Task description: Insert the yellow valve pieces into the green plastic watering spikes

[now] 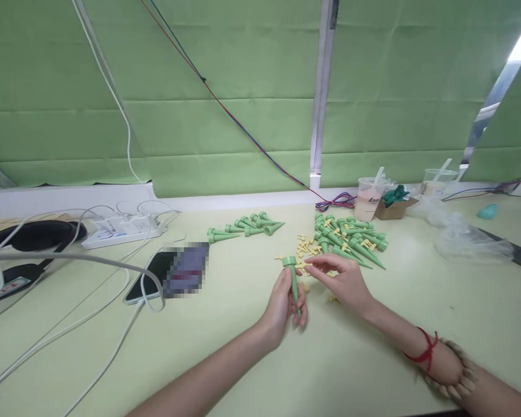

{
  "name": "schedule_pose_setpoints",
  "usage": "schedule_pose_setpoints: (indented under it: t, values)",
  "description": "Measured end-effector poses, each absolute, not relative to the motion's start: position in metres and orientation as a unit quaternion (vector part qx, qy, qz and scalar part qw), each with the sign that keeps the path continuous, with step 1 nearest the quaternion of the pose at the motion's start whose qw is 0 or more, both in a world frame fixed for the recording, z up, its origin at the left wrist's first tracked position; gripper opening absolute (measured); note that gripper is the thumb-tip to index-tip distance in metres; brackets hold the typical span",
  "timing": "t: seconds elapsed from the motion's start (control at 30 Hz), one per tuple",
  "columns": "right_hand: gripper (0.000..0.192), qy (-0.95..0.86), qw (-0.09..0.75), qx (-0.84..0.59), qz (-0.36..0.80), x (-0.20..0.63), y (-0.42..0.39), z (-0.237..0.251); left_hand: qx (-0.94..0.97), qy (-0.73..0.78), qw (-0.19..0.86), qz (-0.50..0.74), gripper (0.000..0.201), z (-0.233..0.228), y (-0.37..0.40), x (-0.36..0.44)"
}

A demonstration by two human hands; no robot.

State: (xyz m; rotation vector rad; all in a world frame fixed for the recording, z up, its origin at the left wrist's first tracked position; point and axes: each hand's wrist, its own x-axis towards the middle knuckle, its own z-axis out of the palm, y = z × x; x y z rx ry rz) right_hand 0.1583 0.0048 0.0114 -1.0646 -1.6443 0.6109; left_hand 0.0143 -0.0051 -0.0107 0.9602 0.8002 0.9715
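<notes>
My left hand (282, 307) is closed around a green plastic watering spike (293, 281), its wide capped end up and its tip pointing down. A small yellow piece (279, 258) shows at the left of the cap; I cannot tell whether it is attached. Just right of the cap, my right hand (341, 279) has thumb and forefinger pinched together. Yellow shows by those fingertips, but whether they grip a piece is unclear. Small yellow valve pieces (303, 246) lie scattered beyond the hands. Behind my right hand is a heap of green spikes (351, 234).
A smaller group of green spikes (247, 225) lies at the back centre. On the left are a phone (151, 277), white cables, a power strip (124, 230) and a black strapped item (35, 237). Cups (367, 200), a small box (393, 209) and a plastic bag (464, 234) stand right.
</notes>
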Motion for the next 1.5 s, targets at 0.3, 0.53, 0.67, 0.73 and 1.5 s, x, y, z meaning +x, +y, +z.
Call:
schedule_pose_setpoints:
  t: [0.3, 0.53, 0.67, 0.73, 1.5]
  values:
    - [0.019, -0.662, 0.543, -0.443, 0.264, 0.1621, 0.0047, 0.0158, 0.484, 0.359, 0.633, 0.486, 0.035, -0.0056, -0.0086, 0.0166]
    - [0.020, -0.661, 0.541, -0.448, 0.263, 0.1633, 0.0053, 0.0167, 0.484, 0.395, 0.538, 0.566, 0.041, -0.0073, -0.0099, 0.0164]
    - [0.018, -0.678, 0.541, -0.433, 0.248, 0.1625, 0.0056, 0.0146, 0.476, 0.391, 0.541, 0.573, 0.043, -0.0077, -0.0096, 0.0165]
    - [0.018, -0.678, 0.543, -0.429, 0.248, 0.1623, 0.0059, 0.0142, 0.491, 0.383, 0.552, 0.555, 0.041, -0.0064, -0.0097, 0.0164]
    - [0.010, -0.712, 0.541, -0.392, 0.215, 0.1627, 0.0070, 0.0125, 0.561, 0.370, 0.594, 0.442, 0.042, -0.0134, -0.0110, 0.0156]
